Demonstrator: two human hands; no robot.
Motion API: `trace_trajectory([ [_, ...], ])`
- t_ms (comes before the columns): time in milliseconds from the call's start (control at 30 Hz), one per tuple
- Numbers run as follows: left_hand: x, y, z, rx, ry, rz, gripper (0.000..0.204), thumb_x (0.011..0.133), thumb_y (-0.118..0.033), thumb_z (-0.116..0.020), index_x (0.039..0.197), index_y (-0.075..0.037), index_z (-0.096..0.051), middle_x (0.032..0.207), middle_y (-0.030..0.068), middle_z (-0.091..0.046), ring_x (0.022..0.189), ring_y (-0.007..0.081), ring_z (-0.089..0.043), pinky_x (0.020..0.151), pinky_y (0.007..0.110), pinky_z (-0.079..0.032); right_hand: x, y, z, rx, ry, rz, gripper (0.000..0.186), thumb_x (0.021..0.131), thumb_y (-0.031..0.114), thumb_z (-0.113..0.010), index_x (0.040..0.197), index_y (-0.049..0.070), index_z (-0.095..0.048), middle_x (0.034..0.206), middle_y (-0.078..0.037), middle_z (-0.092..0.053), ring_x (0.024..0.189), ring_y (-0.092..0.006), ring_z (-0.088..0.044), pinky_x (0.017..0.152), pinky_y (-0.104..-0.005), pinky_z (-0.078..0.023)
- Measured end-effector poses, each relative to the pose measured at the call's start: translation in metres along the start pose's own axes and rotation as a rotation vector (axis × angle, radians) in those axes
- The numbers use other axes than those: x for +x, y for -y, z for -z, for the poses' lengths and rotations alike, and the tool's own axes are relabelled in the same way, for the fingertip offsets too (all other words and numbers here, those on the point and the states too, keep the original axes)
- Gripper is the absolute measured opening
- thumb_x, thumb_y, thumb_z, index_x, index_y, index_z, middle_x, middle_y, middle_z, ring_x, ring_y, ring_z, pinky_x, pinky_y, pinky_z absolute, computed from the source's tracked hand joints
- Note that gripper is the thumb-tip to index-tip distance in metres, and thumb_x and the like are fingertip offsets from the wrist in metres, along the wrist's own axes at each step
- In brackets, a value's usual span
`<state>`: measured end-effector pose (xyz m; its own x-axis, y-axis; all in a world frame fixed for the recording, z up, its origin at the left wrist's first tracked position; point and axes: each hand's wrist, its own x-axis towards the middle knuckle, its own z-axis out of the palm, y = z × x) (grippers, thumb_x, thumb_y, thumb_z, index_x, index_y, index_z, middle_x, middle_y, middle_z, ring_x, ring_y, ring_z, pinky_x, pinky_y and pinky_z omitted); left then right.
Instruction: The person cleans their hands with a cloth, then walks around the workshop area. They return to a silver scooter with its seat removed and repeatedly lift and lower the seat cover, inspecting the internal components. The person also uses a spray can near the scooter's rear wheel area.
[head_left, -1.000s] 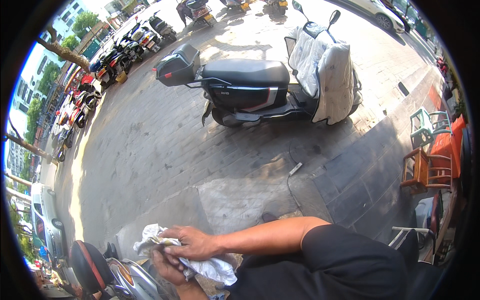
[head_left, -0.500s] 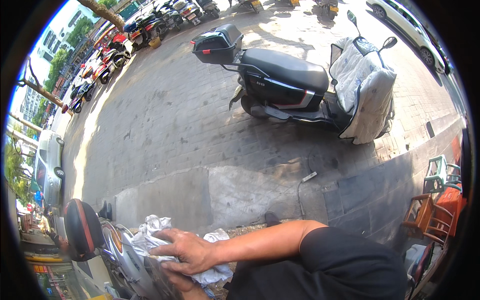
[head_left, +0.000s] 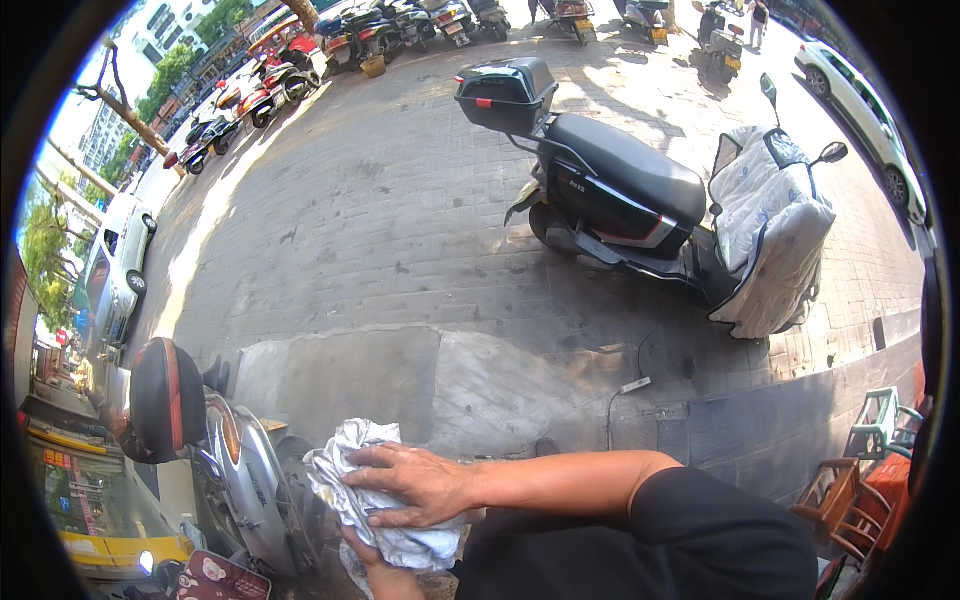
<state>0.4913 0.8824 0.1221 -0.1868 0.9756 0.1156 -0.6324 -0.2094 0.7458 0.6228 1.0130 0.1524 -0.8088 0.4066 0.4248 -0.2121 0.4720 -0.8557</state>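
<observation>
Crumpled white cloth (head_left: pixel 375 500) lies pressed between flat right hand (head_left: pixel 415 485) above and left hand (head_left: pixel 375 570) gripping beneath.

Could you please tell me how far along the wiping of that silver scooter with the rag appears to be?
Done: the silver scooter panel beside the rag looks shiny, though how much was wiped cannot be told. In hand: the right hand presses flat on the crumpled white rag, while the left hand grips it from below. Left: the rag covers only a small patch; the black-and-red backrest lies apart from it.
</observation>
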Motion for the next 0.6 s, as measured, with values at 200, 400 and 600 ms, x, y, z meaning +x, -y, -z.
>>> trace_trajectory([
  [200,-0.014,-0.007,0.013,0.030,-0.215,-0.004,0.070,0.095,-0.052,-0.032,0.145,-0.003,-0.030,0.141,0.0158,-0.040,0.129,0.0286,-0.041,0.109,0.041,-0.033,-0.030,-0.033,-0.007,-0.119,-0.130,-0.295,0.045,0.087,0.031,-0.063,0.124,0.007,-0.056,0.120,-0.020,-0.056,0.110,-0.0380,-0.055,0.093,-0.0452,-0.046],
  [400,-0.010,-0.011,0.002,0.664,-0.438,-0.241,0.045,0.096,-0.032,-0.056,0.126,0.001,-0.050,0.119,0.0080,-0.059,0.104,0.0214,-0.061,0.084,0.033,-0.051,-0.018,-0.054,-0.041,-0.374,0.300,-0.505,0.041,0.085,0.031,-0.063,0.120,0.010,-0.060,0.115,-0.019,-0.061,0.109,-0.0379,-0.057,0.092,-0.0434,-0.047],
  [600,-0.025,-0.041,0.012,1.238,-0.620,-0.257,0.024,0.089,-0.019,-0.059,0.105,-0.003,-0.057,0.089,0.0231,-0.064,0.083,0.0425,-0.064,0.068,0.047,-0.050,0.016,-0.048,-0.095,-0.211,0.137,0.074,0.061,0.074,0.031,-0.076,0.126,0.009,-0.053,0.124,-0.014,-0.057,0.116,-0.0312,-0.053,0.100,-0.0414,-0.041],
])
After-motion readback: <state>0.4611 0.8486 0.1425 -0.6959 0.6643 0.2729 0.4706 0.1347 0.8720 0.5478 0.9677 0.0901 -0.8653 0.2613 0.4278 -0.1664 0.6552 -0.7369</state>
